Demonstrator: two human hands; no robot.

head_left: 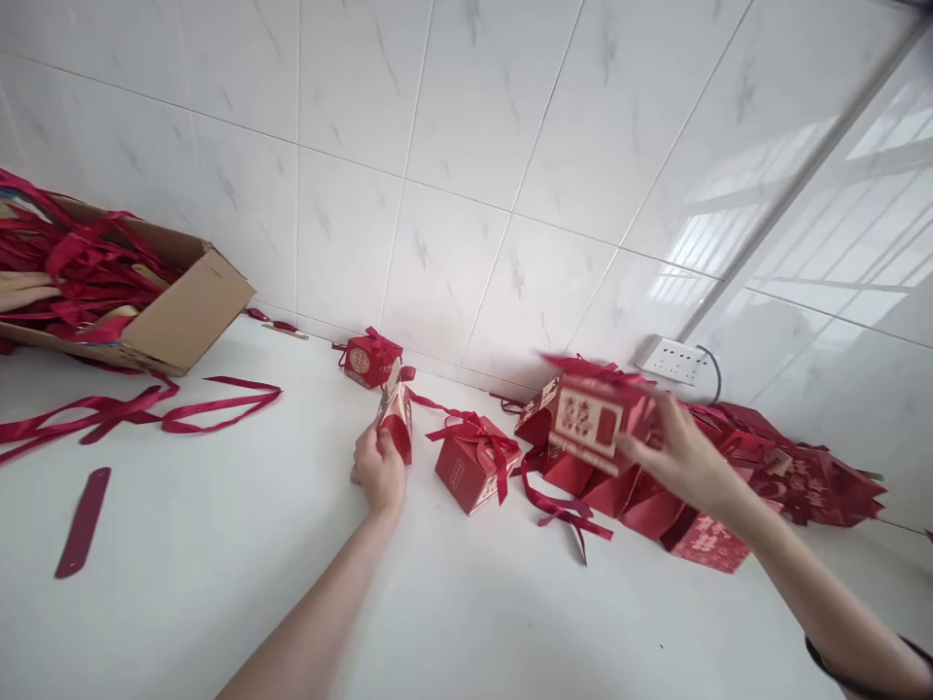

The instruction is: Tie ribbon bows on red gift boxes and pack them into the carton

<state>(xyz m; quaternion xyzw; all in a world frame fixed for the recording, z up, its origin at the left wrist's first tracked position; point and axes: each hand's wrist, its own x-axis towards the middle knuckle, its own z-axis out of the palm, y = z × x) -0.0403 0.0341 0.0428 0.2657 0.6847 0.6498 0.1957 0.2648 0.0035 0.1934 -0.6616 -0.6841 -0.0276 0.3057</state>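
Note:
My left hand (380, 465) is closed around a small red and cream gift box (397, 420), which has a dark red ribbon at its top. My right hand (674, 449) grips another red gift box (589, 420) with a cream patterned panel, held above a row of red boxes (608, 493) and slightly blurred. Between my hands a red gift box (473, 467) with a ribbon bow stands on the white table. Behind my left hand sits a further red box (368, 360) with a round cream emblem. Loose dark red ribbon (565, 506) lies to the right of the bowed box.
A cardboard box (193, 306) full of red ribbons stands at the left, with another person's hand (25, 290) in it. Ribbon (219, 403) and a dark red strip (83, 522) lie on the table. A power strip (674, 358) rests against the tiled wall (466, 233).

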